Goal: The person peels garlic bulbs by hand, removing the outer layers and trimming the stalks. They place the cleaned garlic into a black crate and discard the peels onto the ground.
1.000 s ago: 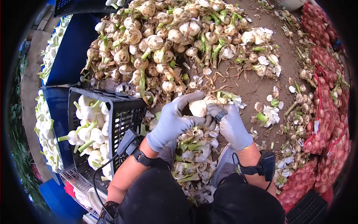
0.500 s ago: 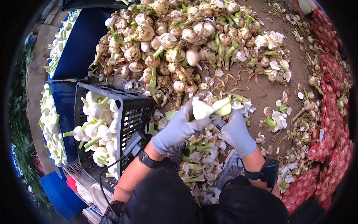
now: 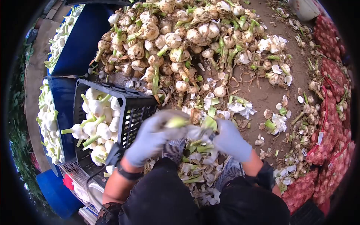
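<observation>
Mid-frame, the gloved left hand (image 3: 148,140) gripped a blurred garlic bulb (image 3: 177,122); the right hand (image 3: 231,140) pinched its husk (image 3: 209,123); a crate (image 3: 133,112) stood left.

I see pale grey gloves on my left hand (image 3: 150,140) and right hand (image 3: 231,139). The garlic pile (image 3: 180,41) is dirty tan with green stalks. The crate (image 3: 129,112) is black, its peeled bulbs (image 3: 95,120) white. Mesh sacks (image 3: 332,112) are red.
</observation>
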The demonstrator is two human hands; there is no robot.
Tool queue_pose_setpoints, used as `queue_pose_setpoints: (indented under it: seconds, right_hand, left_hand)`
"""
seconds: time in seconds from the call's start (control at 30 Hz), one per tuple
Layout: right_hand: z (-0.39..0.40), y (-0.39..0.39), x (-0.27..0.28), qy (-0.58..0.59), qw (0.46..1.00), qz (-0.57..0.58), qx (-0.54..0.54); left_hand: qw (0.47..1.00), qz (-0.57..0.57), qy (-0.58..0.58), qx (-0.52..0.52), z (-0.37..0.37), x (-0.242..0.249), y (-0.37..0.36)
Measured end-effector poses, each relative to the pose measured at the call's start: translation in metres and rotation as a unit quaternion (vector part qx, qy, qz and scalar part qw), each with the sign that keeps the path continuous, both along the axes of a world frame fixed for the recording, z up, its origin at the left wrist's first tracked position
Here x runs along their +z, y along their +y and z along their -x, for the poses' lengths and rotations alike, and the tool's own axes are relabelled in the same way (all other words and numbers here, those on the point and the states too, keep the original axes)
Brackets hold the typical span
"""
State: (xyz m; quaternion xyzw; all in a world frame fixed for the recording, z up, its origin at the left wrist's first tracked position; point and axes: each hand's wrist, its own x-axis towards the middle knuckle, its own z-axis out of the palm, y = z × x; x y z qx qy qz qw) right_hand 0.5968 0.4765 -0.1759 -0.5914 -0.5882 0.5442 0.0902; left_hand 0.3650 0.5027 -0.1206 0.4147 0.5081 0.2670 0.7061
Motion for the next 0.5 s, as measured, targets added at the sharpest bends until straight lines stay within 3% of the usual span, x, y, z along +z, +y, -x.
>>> queue_pose_setpoints:
  seconds: [0.03, 0.07, 0.1, 0.13, 0.17, 0.2, 0.27, 0.33, 0.4, 0.47, 0.5]
  right_hand:
    - [-0.004, 0.004, -0.014, -0.134, 0.984, -0.074, 0.092]
    - [-0.006, 0.004, -0.013, -0.138, 0.983, -0.075, 0.092]
    - [-0.007, 0.0, -0.011, -0.151, 0.97, -0.049, 0.186]
    - [-0.008, -0.002, -0.01, -0.162, 0.947, -0.021, 0.277]
    - [-0.013, -0.004, -0.017, -0.104, 0.96, -0.038, 0.259]
    - [-0.019, 0.003, -0.025, -0.104, 0.959, -0.039, 0.261]
    - [-0.029, 0.037, -0.038, -0.081, 0.986, -0.113, 0.087]
    - [-0.019, 0.074, -0.04, -0.357, 0.9, -0.224, 0.114]
    - [-0.019, 0.084, -0.08, -0.361, 0.906, -0.193, 0.103]
    - [-0.017, 0.089, -0.092, -0.363, 0.912, -0.167, 0.095]
    - [-0.014, 0.078, -0.088, -0.296, 0.929, -0.214, 0.058]
  left_hand:
    - [0.992, -0.014, -0.086, 0.089, 0.019, 0.01, -0.004]
    - [0.984, -0.093, -0.023, 0.151, 0.032, 0.035, -0.008]
    - [0.961, -0.206, 0.142, 0.118, 0.062, 0.054, -0.006]
    - [0.855, -0.349, 0.374, 0.085, 0.076, 0.071, -0.007]
    - [0.727, -0.388, 0.567, -0.003, 0.102, 0.083, -0.009]
    - [0.615, -0.399, 0.68, -0.03, 0.098, 0.096, -0.01]
    - [0.664, -0.404, 0.628, 0.02, 0.086, 0.108, -0.014]
    - [0.829, -0.427, 0.35, 0.087, 0.055, 0.098, -0.013]
    - [0.902, -0.344, 0.255, -0.051, 0.034, 0.065, 0.007]
    - [0.975, -0.138, 0.168, -0.043, -0.013, 0.014, 0.031]
    - [0.975, -0.133, 0.173, -0.034, -0.029, -0.024, 0.038]
